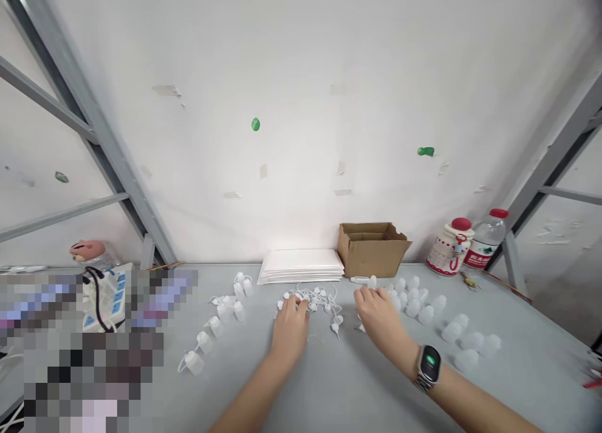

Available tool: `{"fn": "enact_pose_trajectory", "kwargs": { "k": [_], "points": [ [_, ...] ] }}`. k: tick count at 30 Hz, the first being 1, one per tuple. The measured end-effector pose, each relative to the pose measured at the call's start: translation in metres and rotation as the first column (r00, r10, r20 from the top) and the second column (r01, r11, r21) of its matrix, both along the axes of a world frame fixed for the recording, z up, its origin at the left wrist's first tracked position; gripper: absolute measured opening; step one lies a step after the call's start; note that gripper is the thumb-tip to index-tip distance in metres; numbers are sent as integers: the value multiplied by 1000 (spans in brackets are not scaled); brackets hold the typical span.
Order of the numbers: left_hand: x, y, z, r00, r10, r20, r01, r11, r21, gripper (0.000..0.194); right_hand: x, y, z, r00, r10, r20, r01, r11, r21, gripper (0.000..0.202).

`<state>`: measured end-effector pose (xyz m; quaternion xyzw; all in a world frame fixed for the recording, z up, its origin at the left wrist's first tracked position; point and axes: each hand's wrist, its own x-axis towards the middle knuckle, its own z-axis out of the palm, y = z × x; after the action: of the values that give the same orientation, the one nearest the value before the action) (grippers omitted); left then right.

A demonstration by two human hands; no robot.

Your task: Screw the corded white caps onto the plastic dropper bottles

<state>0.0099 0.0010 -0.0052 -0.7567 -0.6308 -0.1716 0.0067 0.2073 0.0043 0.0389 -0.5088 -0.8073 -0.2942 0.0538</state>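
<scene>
My left hand (290, 323) reaches into a pile of small white corded pieces (320, 298) at the middle of the grey table, its fingers closed on something too small to make out. To the right, my right hand (376, 311), with a watch on the wrist, is closed beside a group of translucent white caps (414, 306); what it holds is hidden, and a small white piece shows just under it. At the left stand several white pieces with looped cords (192, 362), in a slanting row.
Behind the pile lies a stack of white sheets or envelopes (301, 266), with an open cardboard box (374, 251) beside it. A decorated bottle (450, 248) and a water bottle (486, 242) stand back right. A power strip (117, 298) is at the left.
</scene>
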Motion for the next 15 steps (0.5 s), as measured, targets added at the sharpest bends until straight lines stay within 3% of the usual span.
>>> {"fn": "enact_pose_trajectory", "kwargs": {
  "k": [4,8,15],
  "points": [
    [-3,3,-3,999,30,-16,-30,1000,6,27,-38,-1,23,988,147,54,-147,989,-15,23],
    [-6,7,-8,999,47,-14,-47,999,5,21,-68,-6,40,939,331,96,-336,941,42,19],
    [-3,7,-4,997,54,48,-55,998,29,24,-87,-17,49,897,435,85,-438,898,30,16]
  ]
}}
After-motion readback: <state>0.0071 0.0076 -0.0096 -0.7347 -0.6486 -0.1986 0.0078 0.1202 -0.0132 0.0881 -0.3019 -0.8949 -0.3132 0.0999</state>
